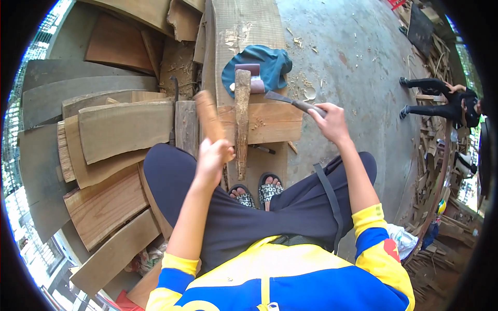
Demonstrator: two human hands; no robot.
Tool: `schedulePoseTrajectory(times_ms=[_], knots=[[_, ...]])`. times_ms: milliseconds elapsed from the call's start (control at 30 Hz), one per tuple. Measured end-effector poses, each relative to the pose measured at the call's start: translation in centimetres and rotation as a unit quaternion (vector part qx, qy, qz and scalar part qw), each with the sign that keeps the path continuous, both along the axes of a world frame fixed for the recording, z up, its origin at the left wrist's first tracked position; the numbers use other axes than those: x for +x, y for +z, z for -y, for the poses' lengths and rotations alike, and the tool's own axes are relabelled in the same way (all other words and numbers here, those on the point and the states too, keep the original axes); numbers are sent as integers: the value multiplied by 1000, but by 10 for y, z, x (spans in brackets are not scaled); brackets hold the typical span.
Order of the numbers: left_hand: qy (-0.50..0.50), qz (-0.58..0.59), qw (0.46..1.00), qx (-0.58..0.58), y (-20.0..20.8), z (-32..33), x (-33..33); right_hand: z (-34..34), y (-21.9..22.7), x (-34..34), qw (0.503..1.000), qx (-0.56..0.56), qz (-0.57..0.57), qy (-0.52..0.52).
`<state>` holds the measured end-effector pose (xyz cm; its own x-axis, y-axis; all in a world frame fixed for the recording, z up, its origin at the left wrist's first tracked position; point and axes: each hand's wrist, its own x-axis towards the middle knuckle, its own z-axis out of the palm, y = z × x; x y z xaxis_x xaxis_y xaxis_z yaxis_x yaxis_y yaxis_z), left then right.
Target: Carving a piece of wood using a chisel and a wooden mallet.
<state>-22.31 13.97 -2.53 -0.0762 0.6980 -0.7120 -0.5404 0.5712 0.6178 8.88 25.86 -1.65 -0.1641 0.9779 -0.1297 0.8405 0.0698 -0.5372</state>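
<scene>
My left hand [213, 158] is closed around a thick, rounded wooden club [208, 115], held upright in view and slightly blurred. In my right hand [330, 122] is a chisel [284, 98], gripped by its handle, with the flat blade pointing left. Below the blade, a light brown board [275, 123] lies crosswise on a long plank [246, 31]. Over the board's left part rests a narrow, rough wooden piece [241, 124] that tapers toward my feet. The blade tip is just right of that piece's upper end; whether it touches anything I cannot tell.
A teal cloth [259, 56] with a brownish-purple curled sheet [256, 84] lies beyond the board. Many boards [127, 127] are stacked at left. Wood shavings dot the concrete floor [342, 62]. At far right another person [456, 101] stands near scrap wood [433, 155].
</scene>
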Motion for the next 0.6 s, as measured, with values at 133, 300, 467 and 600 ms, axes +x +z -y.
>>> schedulePoseTrajectory(times_ms=[133, 300, 467, 600], knots=[[-113, -343, 932, -6, -79, -9, 20, 11, 48, -1, 996, -71, -43, -13], [-84, -398, 912, -53, -103, -34, 29, 22, 7, -3, 988, -67, -122, 63], [-102, -470, 876, -32, -109, -50, 48, 23, -20, -15, 976, -69, -204, -25], [-123, -551, 826, 4, -126, -37, 49, 29, -40, -45, 864, -196, -458, -77]])
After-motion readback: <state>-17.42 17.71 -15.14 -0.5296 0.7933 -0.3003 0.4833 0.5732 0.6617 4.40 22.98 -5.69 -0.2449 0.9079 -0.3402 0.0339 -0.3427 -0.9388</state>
